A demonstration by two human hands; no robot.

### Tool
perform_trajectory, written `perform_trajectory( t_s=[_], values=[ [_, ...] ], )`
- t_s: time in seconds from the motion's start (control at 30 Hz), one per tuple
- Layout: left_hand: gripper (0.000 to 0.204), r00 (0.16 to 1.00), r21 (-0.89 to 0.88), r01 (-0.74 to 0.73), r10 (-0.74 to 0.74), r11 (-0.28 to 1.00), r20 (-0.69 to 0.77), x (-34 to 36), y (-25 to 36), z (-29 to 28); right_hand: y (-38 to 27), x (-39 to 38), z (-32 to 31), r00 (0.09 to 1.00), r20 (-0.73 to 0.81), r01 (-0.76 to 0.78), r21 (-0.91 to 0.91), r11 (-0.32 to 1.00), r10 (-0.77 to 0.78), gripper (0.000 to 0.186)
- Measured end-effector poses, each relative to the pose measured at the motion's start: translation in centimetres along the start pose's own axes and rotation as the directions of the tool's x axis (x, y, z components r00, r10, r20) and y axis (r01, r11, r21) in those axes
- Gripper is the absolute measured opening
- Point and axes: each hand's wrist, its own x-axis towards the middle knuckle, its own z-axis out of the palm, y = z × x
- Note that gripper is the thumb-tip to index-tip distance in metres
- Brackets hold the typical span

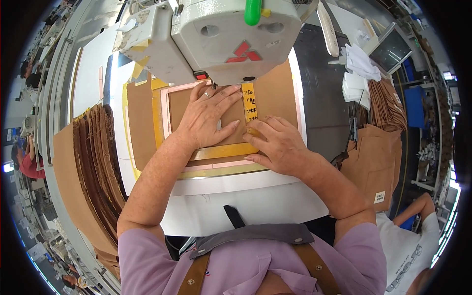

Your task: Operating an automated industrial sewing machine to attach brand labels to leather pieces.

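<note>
A brown fabric panel (275, 93) lies under the head of an industrial sewing machine (231, 34), with a template frame of yellow strips (223, 151) and pink edging on it. My left hand (209, 115) rests flat on the fabric inside the frame, fingers stretched toward the machine, a ring on one finger. Handwritten marks show on the upright yellow strip at the right. Bent over the frame's lower right corner is my right hand (280, 142), with the thumb below the corner and the fingers above it. Its palm side is hidden.
At the left hangs a thick stack of brown fabric pieces (96, 152). More brown pieces (371, 169) hang at the right, below white cloths (361, 64) and a screen (391, 49). A person in a white shirt (408, 250) is at the lower right.
</note>
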Motion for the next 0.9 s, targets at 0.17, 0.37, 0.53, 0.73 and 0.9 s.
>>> perform_trajectory(
  t_s=[0.17, 0.37, 0.53, 0.73, 0.9],
  values=[
    [0.064, 0.999, -0.009, 0.011, -0.01, 1.0, 0.032, 0.0, 0.1, 0.1, 0.0, -0.1, 0.3, 0.999, -0.043, 0.02, -0.018, 1.0, -0.021, 0.047],
    [0.066, 1.0, -0.007, 0.018, -0.018, 1.0, 0.019, 0.0, 0.0, -0.3, 0.0, -0.2, 0.4, 0.999, -0.042, 0.02, -0.046, 0.999, -0.022, 0.046],
    [0.066, 1.0, -0.023, 0.025, -0.024, 0.999, 0.019, 0.1, 0.0, -0.1, -0.1, -0.1, 0.1, 0.998, -0.054, 0.013, 0.015, 1.0, -0.012, 0.042],
    [0.067, 1.0, 0.041, -0.013, 0.013, 0.999, 0.007, 0.1, 0.1, 0.0, 6.4, 2.6, -1.0, 0.907, -0.338, -0.237, 0.078, 0.968, 0.25, 0.026],
    [0.062, 0.993, 0.01, 0.054, -0.053, 0.998, -0.104, -0.3, 1.1, 0.0, 10.7, 5.4, 0.6, 0.785, -0.5, -0.501, -0.164, 0.85, 0.366, 0.029]
  ],
)
